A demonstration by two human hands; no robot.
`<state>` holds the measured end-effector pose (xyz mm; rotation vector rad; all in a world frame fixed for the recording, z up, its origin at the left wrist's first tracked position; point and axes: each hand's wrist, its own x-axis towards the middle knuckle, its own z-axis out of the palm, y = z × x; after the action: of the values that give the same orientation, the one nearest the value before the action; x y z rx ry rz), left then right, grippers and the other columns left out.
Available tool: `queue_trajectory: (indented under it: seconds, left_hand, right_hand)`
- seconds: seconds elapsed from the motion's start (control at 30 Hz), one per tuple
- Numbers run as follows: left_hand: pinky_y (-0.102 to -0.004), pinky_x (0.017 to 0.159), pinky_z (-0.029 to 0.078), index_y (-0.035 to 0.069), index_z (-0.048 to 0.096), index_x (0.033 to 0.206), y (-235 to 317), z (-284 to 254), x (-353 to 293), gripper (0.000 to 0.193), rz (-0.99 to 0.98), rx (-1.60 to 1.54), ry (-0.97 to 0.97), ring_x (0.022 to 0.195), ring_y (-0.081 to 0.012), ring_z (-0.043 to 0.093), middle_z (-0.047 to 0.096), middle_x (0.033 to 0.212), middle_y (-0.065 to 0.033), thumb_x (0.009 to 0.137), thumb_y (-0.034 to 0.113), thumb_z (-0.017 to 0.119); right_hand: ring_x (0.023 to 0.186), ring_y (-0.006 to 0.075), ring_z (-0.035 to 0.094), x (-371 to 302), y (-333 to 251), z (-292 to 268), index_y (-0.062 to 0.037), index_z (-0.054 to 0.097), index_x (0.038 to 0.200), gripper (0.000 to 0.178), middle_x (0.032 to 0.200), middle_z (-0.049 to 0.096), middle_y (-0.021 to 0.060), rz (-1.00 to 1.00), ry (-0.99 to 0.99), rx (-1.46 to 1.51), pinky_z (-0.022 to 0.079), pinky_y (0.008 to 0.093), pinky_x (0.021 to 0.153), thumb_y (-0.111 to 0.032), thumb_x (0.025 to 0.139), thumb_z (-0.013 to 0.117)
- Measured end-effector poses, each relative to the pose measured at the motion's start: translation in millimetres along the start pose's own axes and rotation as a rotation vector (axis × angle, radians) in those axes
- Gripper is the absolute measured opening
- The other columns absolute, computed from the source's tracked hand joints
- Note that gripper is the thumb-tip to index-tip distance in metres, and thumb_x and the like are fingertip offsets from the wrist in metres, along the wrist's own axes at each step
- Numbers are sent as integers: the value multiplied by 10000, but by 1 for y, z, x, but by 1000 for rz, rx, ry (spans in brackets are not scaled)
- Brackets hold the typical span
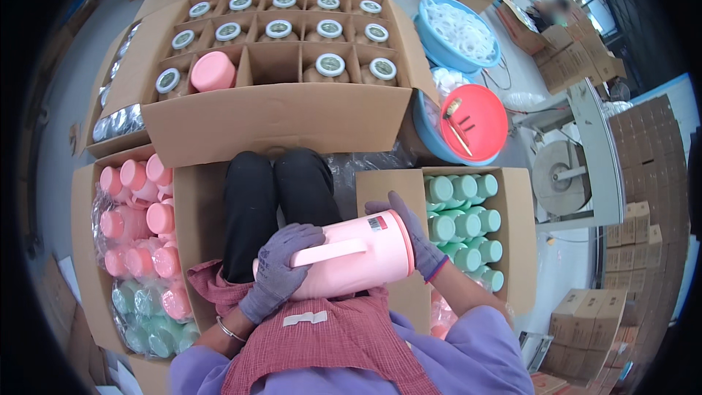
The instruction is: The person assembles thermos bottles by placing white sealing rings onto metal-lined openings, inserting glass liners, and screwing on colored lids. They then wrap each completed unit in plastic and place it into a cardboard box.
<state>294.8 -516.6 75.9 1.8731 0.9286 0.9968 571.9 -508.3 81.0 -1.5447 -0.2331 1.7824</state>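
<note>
At far left I see a carton of loose pink and green parts [142,249], plenty unused. My left hand [281,271] wraps the pink jug [351,256] lying across my lap, my right hand [420,238] cupping its end. The divided box [278,113] ahead holds one pink piece [213,71] (most cells look unfinished).

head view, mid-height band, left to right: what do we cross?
Box of pink and green lids → left hand → pink jug → right hand → box of green lids → stacked brown cartons.
</note>
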Motion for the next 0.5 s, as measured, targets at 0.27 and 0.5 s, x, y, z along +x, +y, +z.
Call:
queue_trajectory:
  seconds: [0.27,0.5]
  left_hand:
    - [-318,838,545,-8,725,1046,8,-45,54,249,-425,-233,-50,935,-152,689,742,1002,-120,852,118,633]
    - [-355,924,524,8,720,1039,18,-44,70,265,-175,-200,-19,995,-234,692,733,1019,-111,827,148,642]
  right_hand:
    - [1304,275,474,-42,-48,31,-6,478,1390,466,1360,534,149,-1328,-380,-852,321,362,1136,-268,1008,427]
    - [1159,180,545,-31,-49,35,-14,524,1316,385,1261,566,105,-567,-137,-126,445,343,1017,-262,1038,428]
